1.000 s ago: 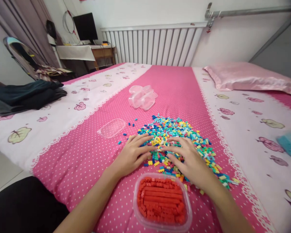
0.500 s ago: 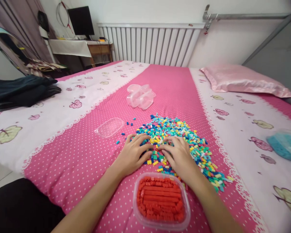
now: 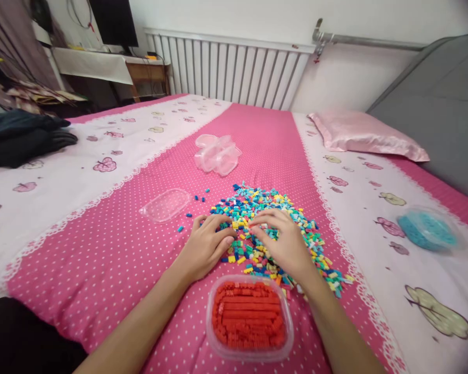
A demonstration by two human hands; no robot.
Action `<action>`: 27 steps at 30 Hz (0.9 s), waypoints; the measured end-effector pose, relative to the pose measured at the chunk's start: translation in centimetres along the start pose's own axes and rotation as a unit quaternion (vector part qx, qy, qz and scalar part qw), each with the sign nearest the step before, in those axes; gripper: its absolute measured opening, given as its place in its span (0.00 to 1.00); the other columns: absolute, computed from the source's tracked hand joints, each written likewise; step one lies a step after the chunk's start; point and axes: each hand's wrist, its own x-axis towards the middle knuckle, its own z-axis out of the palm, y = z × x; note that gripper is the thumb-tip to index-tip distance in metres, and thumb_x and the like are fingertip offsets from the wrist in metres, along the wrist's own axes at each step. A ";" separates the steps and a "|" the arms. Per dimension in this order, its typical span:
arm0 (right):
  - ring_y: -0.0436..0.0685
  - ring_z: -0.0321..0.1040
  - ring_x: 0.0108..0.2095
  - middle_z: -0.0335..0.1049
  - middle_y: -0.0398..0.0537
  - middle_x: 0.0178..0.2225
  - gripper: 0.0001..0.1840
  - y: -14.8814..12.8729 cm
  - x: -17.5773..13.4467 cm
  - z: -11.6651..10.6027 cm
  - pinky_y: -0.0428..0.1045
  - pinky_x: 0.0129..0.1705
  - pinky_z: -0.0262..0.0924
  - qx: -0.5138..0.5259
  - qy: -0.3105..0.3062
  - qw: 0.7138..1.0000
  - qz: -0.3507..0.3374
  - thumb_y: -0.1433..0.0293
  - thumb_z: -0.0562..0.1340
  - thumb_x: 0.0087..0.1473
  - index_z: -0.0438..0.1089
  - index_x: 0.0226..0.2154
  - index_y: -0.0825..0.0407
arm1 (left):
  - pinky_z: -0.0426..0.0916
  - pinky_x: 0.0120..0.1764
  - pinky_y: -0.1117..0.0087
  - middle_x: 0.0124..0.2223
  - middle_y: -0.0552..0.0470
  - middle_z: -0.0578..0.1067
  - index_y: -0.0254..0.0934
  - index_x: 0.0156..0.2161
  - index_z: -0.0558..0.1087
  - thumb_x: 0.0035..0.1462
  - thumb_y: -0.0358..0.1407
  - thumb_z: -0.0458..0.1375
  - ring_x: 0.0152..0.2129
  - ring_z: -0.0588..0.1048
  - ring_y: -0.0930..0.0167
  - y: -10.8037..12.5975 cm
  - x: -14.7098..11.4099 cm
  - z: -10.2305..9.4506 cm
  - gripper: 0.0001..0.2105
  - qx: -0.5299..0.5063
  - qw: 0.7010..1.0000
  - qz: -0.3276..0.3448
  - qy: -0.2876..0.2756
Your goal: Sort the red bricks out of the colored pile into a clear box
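Note:
A heap of small toy building bricks in blue, teal, yellow, green, white and pink lies on the bed. At its left side my left hand rests with fingers apart and curved down among the bricks. My right hand is over the middle of the heap, thumb and index finger drawn together on what looks like a small red brick, partly hidden by the fingertips. Between my forearms stands a clear plastic tub, packed with red bricks.
A clear lid lies left of the heap, near several stray blue bricks. Beyond are stacked clear containers. To the right sits a tub of blue bricks, with a pink pillow farther back. Dark folded clothing lies at the left.
My right thumb and index finger have come together over the heap. My left hand stays at the heap's left side. The whole view has turned slightly to the right.

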 end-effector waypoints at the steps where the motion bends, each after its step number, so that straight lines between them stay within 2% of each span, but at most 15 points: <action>1: 0.60 0.71 0.44 0.77 0.48 0.40 0.04 0.3 -0.3 -0.7 0.59 0.52 0.63 0.040 0.023 0.999 0.019 0.68 0.66 0.59 0.79 0.36 0.47 | 0.53 0.58 0.52 0.57 0.47 0.71 0.43 0.51 0.76 0.73 0.41 0.42 0.54 0.68 0.61 -0.1 0.0 0.0 0.19 -0.002 1.000 0.002 0.002; 5: 0.59 0.75 0.41 0.79 0.47 0.38 0.06 2.2 -1.2 -2.8 0.55 0.48 0.66 0.132 0.101 0.982 0.092 0.66 0.66 0.56 0.78 0.38 0.47 | 0.54 0.56 0.53 0.54 0.47 0.72 0.42 0.49 0.77 0.73 0.42 0.42 0.52 0.69 0.61 -0.3 0.2 0.2 0.20 -0.003 1.000 0.013 0.011; 10: 0.59 0.75 0.38 0.79 0.49 0.35 0.09 4.0 -0.9 -2.8 0.55 0.46 0.66 0.128 0.172 0.969 0.123 0.63 0.66 0.52 0.75 0.35 0.51 | 0.55 0.55 0.53 0.54 0.45 0.72 0.41 0.49 0.77 0.73 0.40 0.42 0.52 0.68 0.61 -0.8 0.3 0.6 0.19 -0.002 0.998 0.045 0.042; 14: 0.58 0.74 0.36 0.77 0.49 0.34 0.11 3.3 -0.8 -2.4 0.53 0.41 0.67 0.135 0.181 0.965 0.133 0.60 0.63 0.53 0.73 0.34 0.51 | 0.56 0.56 0.54 0.53 0.46 0.73 0.42 0.50 0.76 0.73 0.40 0.43 0.52 0.68 0.61 -1.0 0.4 0.7 0.19 -0.009 0.996 0.076 0.043; 17: 0.57 0.74 0.33 0.77 0.47 0.31 0.10 1.7 -2.1 -3.0 0.51 0.37 0.67 0.130 0.155 0.970 0.131 0.60 0.64 0.51 0.72 0.32 0.50 | 0.56 0.56 0.55 0.53 0.46 0.74 0.42 0.52 0.75 0.73 0.41 0.42 0.52 0.69 0.63 -1.1 0.3 0.5 0.19 -0.029 0.994 0.097 0.039; 21: 0.56 0.73 0.29 0.78 0.47 0.28 0.10 0.2 -5.7 -5.2 0.50 0.33 0.67 0.103 0.132 0.975 0.145 0.61 0.67 0.46 0.75 0.29 0.50 | 0.54 0.57 0.57 0.54 0.48 0.74 0.43 0.53 0.74 0.73 0.41 0.41 0.53 0.69 0.64 -1.2 0.0 -0.1 0.20 -0.067 0.990 0.121 0.033; 24: 0.56 0.72 0.26 0.78 0.49 0.27 0.12 0.2 -8.1 -7.1 0.51 0.31 0.66 0.084 0.156 0.970 0.165 0.60 0.69 0.46 0.76 0.29 0.51 | 0.54 0.57 0.57 0.53 0.48 0.75 0.42 0.53 0.74 0.73 0.42 0.39 0.54 0.70 0.64 -1.3 -0.5 -0.5 0.21 -0.097 0.987 0.119 0.044; 27: 0.57 0.73 0.28 0.79 0.50 0.28 0.15 0.8 -9.0 -8.3 0.52 0.33 0.67 0.073 0.188 0.963 0.178 0.58 0.69 0.46 0.76 0.31 0.52 | 0.55 0.56 0.57 0.48 0.47 0.77 0.39 0.47 0.75 0.74 0.44 0.37 0.50 0.71 0.63 -1.5 -1.2 -0.8 0.24 -0.130 0.984 0.101 0.067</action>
